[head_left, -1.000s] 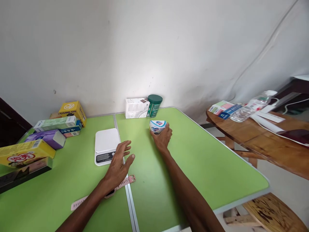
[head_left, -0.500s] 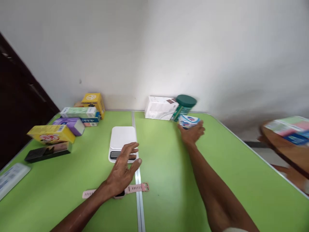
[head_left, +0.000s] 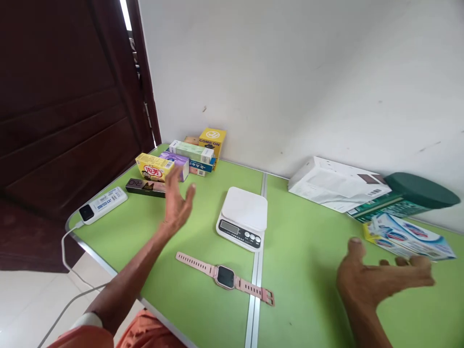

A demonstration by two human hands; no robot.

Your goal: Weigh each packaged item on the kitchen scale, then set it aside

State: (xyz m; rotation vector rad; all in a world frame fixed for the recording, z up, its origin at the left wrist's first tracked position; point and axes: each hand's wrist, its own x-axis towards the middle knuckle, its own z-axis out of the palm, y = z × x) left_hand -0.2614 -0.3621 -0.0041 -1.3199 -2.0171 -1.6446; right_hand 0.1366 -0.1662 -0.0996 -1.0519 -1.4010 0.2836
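Note:
Over the left part of the table, my left hand (head_left: 177,202) is open, thumb and fingers apart, with nothing in it. It is nearest to a long black box (head_left: 147,187) and a yellow box (head_left: 154,166). My right hand (head_left: 377,280) is open too, palm turned up, just in front of a blue-and-white box (head_left: 409,236). A white digital kitchen scale (head_left: 242,217) lies between the hands, its plate bare. In front of the scale, a pink smartwatch (head_left: 225,277) is stretched out flat across the table's seam.
Several boxes, among them a purple one (head_left: 184,164) and a light green one (head_left: 192,151), group at the back left. A white power bank (head_left: 105,205) with a cable sits at the left edge. A white box (head_left: 337,183) and a green tub (head_left: 422,191) stand against the wall.
My right hand has let go of the blue-and-white box, which now stands by the green tub. My left hand has moved left, off the scale. The view has turned left.

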